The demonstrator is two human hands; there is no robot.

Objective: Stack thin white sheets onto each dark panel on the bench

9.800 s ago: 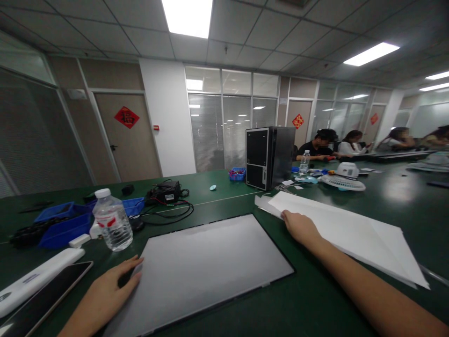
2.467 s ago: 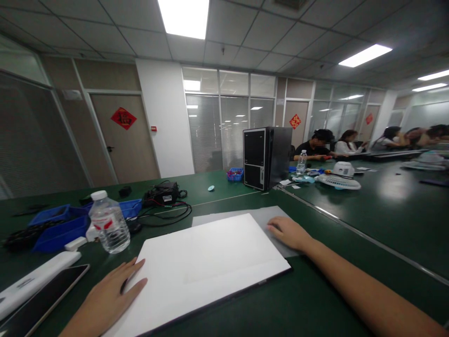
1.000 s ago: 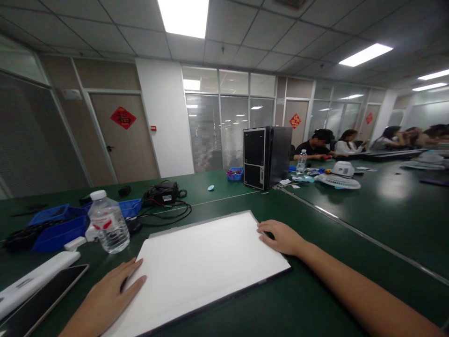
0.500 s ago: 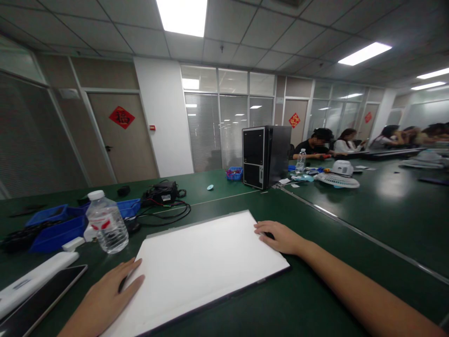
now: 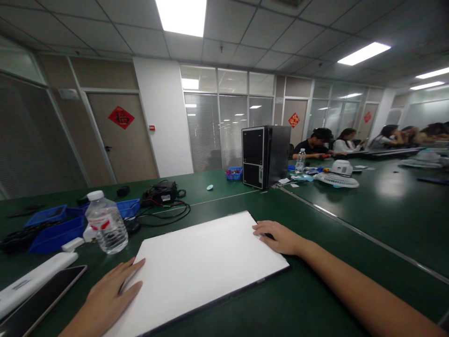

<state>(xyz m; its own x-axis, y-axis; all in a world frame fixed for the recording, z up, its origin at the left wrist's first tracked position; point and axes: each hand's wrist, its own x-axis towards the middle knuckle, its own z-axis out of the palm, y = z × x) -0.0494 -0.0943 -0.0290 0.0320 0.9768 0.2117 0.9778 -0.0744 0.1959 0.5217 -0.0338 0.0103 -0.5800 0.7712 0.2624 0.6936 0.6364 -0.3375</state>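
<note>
A white rectangular sheet [image 5: 199,262] lies flat on a panel with a dark edge [image 5: 224,299] showing along the near side. My left hand [image 5: 114,292] rests at the left side of the sheet. Its thumb and fingers are spread, their tips on the white surface. On the opposite side, my right hand [image 5: 280,238] lies over the right edge, fingers stretched onto the sheet and thumb apart from them. Neither hand is wrapped round anything. The panel's underside is hidden.
Left on the green table [image 5: 280,299] are a water bottle [image 5: 107,224], a black-screened device [image 5: 44,299], a long white object [image 5: 35,281] and blue bins [image 5: 58,234]. Beyond stand a black adapter with cables [image 5: 163,192] and a computer tower [image 5: 264,157]. Several people [image 5: 317,142] sit far right.
The white sheet's far edge has shifted slightly and now covers the grey strip that showed behind it. My left thumb and fingers have spread a little wider; the right hand is almost unmoved.
</note>
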